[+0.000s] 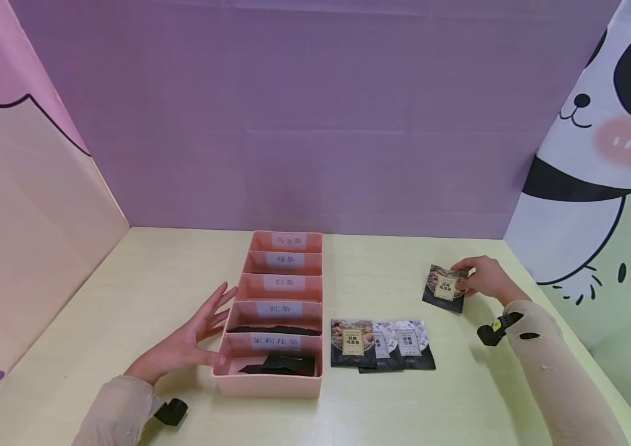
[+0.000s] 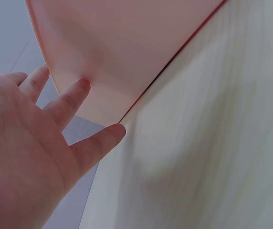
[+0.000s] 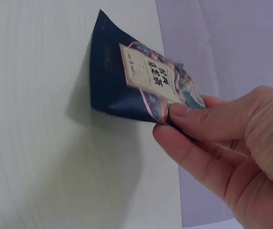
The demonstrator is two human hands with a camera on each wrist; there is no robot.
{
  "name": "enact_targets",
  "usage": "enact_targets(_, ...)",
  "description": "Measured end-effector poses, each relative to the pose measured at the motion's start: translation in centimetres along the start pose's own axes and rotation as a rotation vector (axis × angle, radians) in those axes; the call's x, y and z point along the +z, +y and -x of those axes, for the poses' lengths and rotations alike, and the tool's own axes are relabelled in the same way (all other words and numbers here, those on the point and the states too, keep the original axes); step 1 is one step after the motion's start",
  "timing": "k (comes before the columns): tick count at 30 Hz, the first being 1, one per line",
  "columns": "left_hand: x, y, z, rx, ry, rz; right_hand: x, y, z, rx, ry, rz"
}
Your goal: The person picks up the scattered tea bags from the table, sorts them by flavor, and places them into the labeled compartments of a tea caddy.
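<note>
My right hand (image 1: 485, 279) pinches a dark tea packet (image 1: 444, 288) by its edge, thumb on the printed face and fingers beneath. In the right wrist view the packet (image 3: 136, 76) tilts over the table, with a cream label and colourful pattern. My left hand (image 1: 189, 341) lies along the left side of a pink divided box (image 1: 271, 387), fingers spread. In the left wrist view its straight fingertips meet the box's outer wall (image 2: 112, 47). Labelled dividers split the box into several compartments. Black packets (image 1: 282, 365) lie in the nearest one, and a dark edge shows in the one behind.
Right of the box lie a brown-patterned packet (image 1: 353, 344) and two white-and-blue packets (image 1: 413, 345), overlapping in a row. The pale wooden table (image 1: 382, 409) meets a purple backdrop (image 1: 315, 124) behind, with printed panels at both sides.
</note>
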State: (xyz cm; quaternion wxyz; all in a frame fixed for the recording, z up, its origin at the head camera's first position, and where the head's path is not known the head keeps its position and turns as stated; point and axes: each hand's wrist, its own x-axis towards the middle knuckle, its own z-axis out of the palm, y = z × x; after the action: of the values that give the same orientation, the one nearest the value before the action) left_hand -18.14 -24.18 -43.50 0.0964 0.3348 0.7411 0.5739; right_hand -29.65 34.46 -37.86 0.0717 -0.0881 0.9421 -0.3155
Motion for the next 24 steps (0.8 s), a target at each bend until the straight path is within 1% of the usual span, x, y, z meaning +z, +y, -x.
enact_targets(3, 0.0, 0.0, -0.1, -0.021, 0.006, -0.008, 0.1, -0.5, 0.0, -0.010, 0.006, -0.011)
enact_targets(7, 0.0, 0.0, -0.2, -0.053, 0.015, 0.007, 0.2, -1.4, -0.2, -0.033, 0.018, -0.019)
enact_targets(9, 0.0, 0.0, -0.3, -0.059, 0.016, 0.015, 0.3, -1.9, -0.4, -0.044, 0.020, -0.022)
enact_targets(13, 0.0, 0.0, -0.3, -0.059, 0.015, 0.011, 0.4, -3.0, -0.9, -0.076, 0.028, -0.016)
enact_targets(15, 0.1, -0.1, -0.3, -0.047, 0.012, 0.002, 0.6, -3.6, -1.1, -0.084, 0.036, -0.017)
enact_targets(20, 0.1, -0.2, -0.1, -0.021, 0.012, 0.014, 1.2, -5.3, -1.9, -0.108, 0.049, -0.042)
enact_targets(24, 0.0, -0.2, 0.0, -0.029, 0.018, 0.028, 1.8, -6.6, -2.6, -0.132, 0.059, -0.071)
